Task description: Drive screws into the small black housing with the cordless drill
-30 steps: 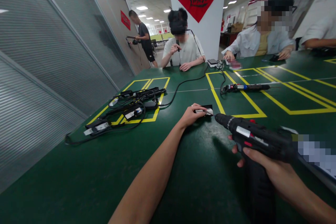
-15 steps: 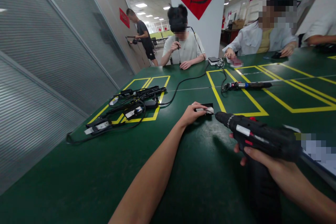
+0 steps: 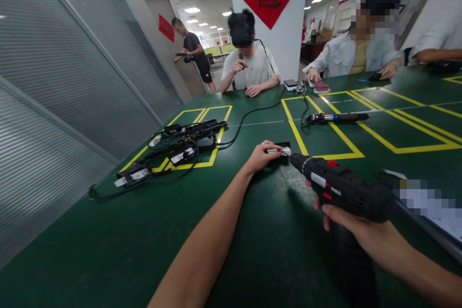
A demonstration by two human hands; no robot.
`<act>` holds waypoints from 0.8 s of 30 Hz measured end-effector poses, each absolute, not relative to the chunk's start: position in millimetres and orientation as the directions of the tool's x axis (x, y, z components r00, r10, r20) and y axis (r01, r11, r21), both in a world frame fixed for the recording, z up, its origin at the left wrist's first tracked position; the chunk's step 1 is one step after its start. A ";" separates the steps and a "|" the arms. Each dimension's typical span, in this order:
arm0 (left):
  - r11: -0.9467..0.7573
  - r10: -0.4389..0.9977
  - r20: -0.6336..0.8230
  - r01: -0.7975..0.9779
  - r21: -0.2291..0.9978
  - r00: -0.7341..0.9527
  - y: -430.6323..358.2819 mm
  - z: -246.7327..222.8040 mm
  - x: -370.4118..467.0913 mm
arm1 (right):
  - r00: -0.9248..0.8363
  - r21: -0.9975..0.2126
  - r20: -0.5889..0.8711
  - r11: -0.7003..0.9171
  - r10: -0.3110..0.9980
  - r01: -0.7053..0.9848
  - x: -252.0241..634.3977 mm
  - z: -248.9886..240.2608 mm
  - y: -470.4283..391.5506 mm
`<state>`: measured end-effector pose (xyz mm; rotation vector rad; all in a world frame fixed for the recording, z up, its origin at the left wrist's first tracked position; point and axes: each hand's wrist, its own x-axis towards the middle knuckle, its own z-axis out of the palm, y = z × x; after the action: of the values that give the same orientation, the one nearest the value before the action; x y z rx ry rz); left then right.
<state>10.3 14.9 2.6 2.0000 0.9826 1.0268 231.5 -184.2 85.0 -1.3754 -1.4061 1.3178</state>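
Note:
My right hand (image 3: 346,216) is wrapped round the grip of a black cordless drill (image 3: 342,187) with red buttons. The drill's chuck points left, its tip close to the right end of a small black and white block (image 3: 285,150). Whether the bit touches the block I cannot tell. On the green table (image 3: 173,250), my left hand (image 3: 263,156) closes over that block from the left, fingers across its top. My palm and fingers hide most of the block.
Black adapters and cables (image 3: 187,144) lie tangled at the left. A pen-shaped electric screwdriver (image 3: 339,117) rests inside yellow tape lines (image 3: 346,142). At the right is a dark-edged tray-like object (image 3: 429,221), partly blurred. Two people (image 3: 250,65) sit across the table, one holding a screwdriver.
The drill has shifted slightly left, its chuck staying close to the block. My left hand keeps its hold. The whole view has moved a little.

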 end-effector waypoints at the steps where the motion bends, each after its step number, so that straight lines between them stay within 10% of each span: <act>1: -0.487 0.845 0.349 0.313 0.815 0.406 15.1 2.3 10.2 | -0.130 -0.970 -0.140 -0.110 0.982 0.215 231.4 85.4 -183.8; 24: -0.468 0.849 0.331 0.296 0.833 0.412 15.8 2.4 8.0 | -0.139 -0.989 -0.139 -0.129 0.981 0.075 240.1 81.0 -181.0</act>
<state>8.0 15.8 2.4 1.9707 0.9711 1.0115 240.1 -181.0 81.0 -1.2865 -1.2984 1.3858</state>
